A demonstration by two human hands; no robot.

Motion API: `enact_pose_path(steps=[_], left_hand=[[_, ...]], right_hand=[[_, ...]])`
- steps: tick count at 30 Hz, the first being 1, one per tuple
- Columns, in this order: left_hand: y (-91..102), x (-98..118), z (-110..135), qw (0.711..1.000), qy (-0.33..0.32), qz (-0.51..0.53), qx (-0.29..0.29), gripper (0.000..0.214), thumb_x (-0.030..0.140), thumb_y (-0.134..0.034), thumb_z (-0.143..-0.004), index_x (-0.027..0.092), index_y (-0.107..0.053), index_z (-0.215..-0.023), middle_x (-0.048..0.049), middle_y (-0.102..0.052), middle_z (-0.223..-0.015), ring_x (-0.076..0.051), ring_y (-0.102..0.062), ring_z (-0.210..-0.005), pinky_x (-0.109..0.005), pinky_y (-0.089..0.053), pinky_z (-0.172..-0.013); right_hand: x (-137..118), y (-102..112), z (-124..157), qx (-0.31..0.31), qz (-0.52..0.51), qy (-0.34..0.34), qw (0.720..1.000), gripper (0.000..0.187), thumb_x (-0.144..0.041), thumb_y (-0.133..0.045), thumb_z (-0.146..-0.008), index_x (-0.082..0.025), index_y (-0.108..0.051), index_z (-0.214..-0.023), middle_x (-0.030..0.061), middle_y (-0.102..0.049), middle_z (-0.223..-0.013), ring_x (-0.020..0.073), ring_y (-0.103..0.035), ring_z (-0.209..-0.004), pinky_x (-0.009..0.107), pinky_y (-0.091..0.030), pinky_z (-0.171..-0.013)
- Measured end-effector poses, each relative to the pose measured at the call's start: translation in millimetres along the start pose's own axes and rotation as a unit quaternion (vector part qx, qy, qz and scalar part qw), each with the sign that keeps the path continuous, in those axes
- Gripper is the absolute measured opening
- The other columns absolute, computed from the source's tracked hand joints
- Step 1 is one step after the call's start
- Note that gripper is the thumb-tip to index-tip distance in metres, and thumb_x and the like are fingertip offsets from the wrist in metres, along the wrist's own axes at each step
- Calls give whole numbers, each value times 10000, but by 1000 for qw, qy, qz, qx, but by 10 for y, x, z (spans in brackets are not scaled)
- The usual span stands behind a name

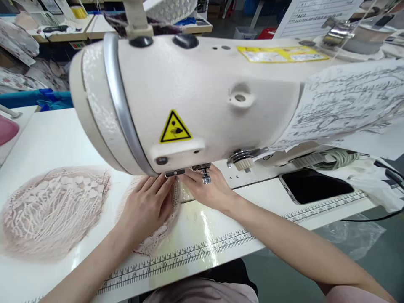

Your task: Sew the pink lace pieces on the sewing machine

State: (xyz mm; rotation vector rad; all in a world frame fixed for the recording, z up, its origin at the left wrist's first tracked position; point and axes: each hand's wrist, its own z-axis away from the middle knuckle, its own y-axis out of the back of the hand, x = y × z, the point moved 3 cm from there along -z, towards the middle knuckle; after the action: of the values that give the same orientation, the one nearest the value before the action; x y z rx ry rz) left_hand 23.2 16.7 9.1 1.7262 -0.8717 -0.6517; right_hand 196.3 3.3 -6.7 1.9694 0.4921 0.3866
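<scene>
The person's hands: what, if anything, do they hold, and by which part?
The left hand rests on the lace piece; the right hand is partly hidden; any grip cannot be told.

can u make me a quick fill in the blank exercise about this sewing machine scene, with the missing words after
1. The warning sign on the sewing machine has the shape of a ____.
2. The left grip rests on a lace piece; in the picture, a second lace piece lies to its ____.
3. The phone on the table lies with its screen facing ____.

Missing words: triangle; left; up.
</scene>
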Motion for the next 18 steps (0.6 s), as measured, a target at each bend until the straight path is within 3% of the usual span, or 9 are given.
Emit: enact_pose_path(steps=[6, 10, 13, 15, 18], left_hand=[[370, 19, 25, 998, -44, 2, 44, 344, 204, -559, -907, 134, -598, -1242, -82, -685, -1204, -240, -638, -1074, -418, -502, -933], [659, 147, 310, 978, -203, 4, 53, 220, 157, -638, -849, 165, -664, -1067, -58, -714, -1127, -199, -646, -976, -352, -505, -811], [679, 236, 620, 956, -292, -40, 1, 172, 164, -535, -904, 203, -687, -975, -44, -712, -1111, -206, -626, -1006, -358, -487, -773], [624, 257, 785, 957, -280, -68, -31, 217, 138, -505, -911, 210, -691, -996, -39, -702, -1137, -206, -615, -1021, -362, -478, -780], [545, 287, 938, 968, -233, -90, -28, 257, 76, -490, -901, 188, -685, -1027, -50, -694, -1167, -212, -613, -1012, -374, -468, -809]], right_hand=[[-11, 150, -11, 95, -77, 32, 992, 315, 4, -458, -829, -195, -652, -977, 5, -711, -990, 141, -584, -811, 312, -426, -783], [-37, 197, -3, 50, -135, 106, 984, 331, 17, -409, -813, -195, -634, -933, 7, -680, -994, 145, -548, -884, 303, -398, -792], [-74, 190, 12, 4, -177, 154, 972, 281, -24, -413, -823, -198, -620, -902, 13, -663, -955, 162, -518, -957, 307, -388, -792], [-96, 175, 23, -19, -201, 166, 965, 238, -60, -429, -824, -190, -613, -901, 17, -655, -937, 164, -509, -950, 302, -388, -765], [-114, 164, 34, -24, -224, 170, 959, 200, -95, -448, -808, -182, -613, -880, 10, -648, -879, 162, -507, -897, 291, -395, -732]])
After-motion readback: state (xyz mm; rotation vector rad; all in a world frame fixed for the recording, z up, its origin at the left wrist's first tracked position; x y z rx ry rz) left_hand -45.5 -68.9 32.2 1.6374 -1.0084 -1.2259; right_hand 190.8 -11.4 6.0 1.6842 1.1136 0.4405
